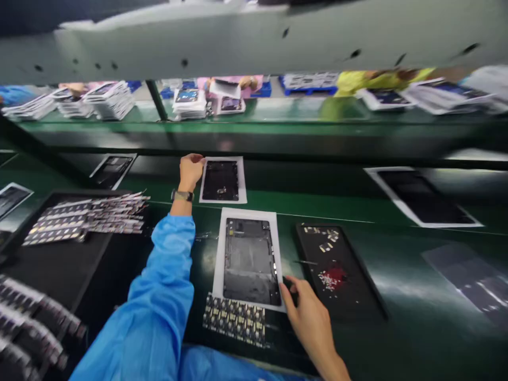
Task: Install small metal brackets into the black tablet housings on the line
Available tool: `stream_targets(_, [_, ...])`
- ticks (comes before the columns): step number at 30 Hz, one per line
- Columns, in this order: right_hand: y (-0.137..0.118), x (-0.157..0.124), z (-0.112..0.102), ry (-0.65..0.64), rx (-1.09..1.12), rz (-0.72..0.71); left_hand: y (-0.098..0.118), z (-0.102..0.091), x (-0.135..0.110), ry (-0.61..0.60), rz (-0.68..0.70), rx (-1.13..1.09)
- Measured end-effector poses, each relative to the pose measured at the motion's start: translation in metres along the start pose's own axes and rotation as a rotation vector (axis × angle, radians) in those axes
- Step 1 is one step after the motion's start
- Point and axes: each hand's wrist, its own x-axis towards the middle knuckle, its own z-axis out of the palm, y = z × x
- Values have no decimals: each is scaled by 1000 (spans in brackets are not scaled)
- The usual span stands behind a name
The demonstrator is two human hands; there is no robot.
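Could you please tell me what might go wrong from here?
The left hand is at a corner of the far white sheet: a tug might shift the small part on its black panel. The right hand is beside the black tray: a nudge could scatter its small white pieces.

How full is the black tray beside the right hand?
Partly full: the tray holds a few small parts at its far end and tiny white pieces near its middle, with bare black around them.

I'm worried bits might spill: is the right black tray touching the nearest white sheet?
Apart: the head view shows green tabletop between the tray and white sheet.
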Motion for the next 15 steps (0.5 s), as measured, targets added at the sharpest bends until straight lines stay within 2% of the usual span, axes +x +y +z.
stream_targets(2, [2,5,-1,-54,-30,-161,-19,-32,-61,-49,117,-37])
stream_targets(4, [5,11,1,-129,-18,-316,-48,-64,-134,-17,179,8])
stream_targets(6, [7,18,4,-189,-16,-429,-86,-91,-205,41,103,164])
stream_targets(8, [9,24,8,-225,-19,-488,-124,-110,-259,100,6,353])
stream_targets(9, [10,27,10,-235,-19,-500,-140,-117,-279,143,-27,435])
stream_targets(11, [11,32,15,-240,-11,-497,-162,-126,-302,198,-54,551])
stream_targets(13, [10,37,20,-243,-4,-477,-170,-126,-307,197,-42,603])
stream_targets(15, [6,40,24,-263,6,-470,-169,-120,-300,155,-26,630])
